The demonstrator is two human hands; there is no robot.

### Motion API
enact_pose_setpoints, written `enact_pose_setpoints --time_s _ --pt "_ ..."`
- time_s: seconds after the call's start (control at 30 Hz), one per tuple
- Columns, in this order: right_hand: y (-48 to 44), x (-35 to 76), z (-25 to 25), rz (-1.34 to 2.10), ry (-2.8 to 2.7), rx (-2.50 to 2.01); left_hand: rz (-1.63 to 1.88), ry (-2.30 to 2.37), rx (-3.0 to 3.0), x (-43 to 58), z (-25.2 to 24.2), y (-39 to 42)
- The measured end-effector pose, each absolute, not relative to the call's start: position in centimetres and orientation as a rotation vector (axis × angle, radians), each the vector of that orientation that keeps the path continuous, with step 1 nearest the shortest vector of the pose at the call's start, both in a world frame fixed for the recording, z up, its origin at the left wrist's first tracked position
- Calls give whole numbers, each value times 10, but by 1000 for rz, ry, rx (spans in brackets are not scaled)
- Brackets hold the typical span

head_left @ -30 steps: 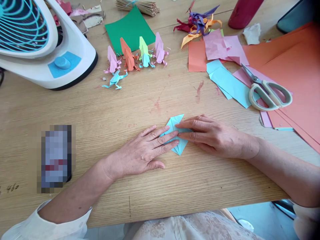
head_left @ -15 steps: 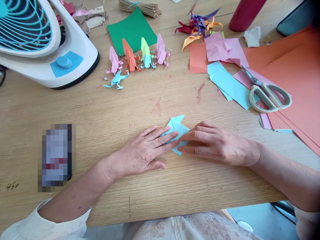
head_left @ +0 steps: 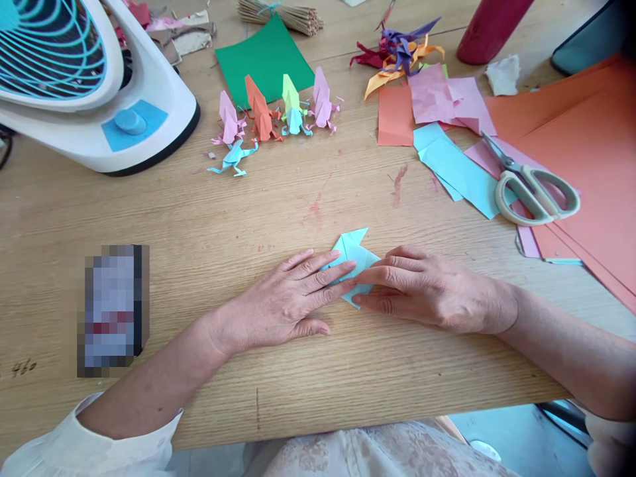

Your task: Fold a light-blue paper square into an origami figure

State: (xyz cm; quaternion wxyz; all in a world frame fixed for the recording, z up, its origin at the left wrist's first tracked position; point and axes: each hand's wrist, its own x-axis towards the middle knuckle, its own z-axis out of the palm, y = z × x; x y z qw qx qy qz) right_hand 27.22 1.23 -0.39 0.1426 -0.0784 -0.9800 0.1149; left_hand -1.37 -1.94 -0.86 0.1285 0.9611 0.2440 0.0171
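A light blue folded paper (head_left: 354, 250) lies on the wooden table between my hands, with pointed corners showing at its top and bottom. My left hand (head_left: 288, 298) rests flat, fingers outstretched, the fingertips pressing on the paper's left part. From the other side, my right hand (head_left: 427, 288) has thumb and fingers closed at the paper's right edge. Its fingertips nearly meet those of my left hand and hide part of the fold.
Several small origami figures (head_left: 263, 112) stand before a green sheet (head_left: 265, 59). Scissors (head_left: 534, 189) lie on coloured paper sheets (head_left: 586, 159) at right. A white fan (head_left: 163, 126) occupies the upper left, and a blurred-out rectangular object (head_left: 112, 311) lies at left.
My right hand has shifted very slightly at the paper's right edge. The left hand and the paper are nearly unchanged, and the whole view has moved a touch.
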Motion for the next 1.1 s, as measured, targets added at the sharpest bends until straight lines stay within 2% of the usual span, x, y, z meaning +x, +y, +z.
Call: enact_pose_setpoints --time_s 0.27,0.67,1.1 --pt "8 270 -1 415 -2846 -309 54 714 2838 -13 -7 -21" --pt "7 271 -3 508 -2796 -326 316 903 2890 -15 -7 -23" --pt "7 270 -3 518 -2818 -318 229 914 2880 -18 -8 -19"
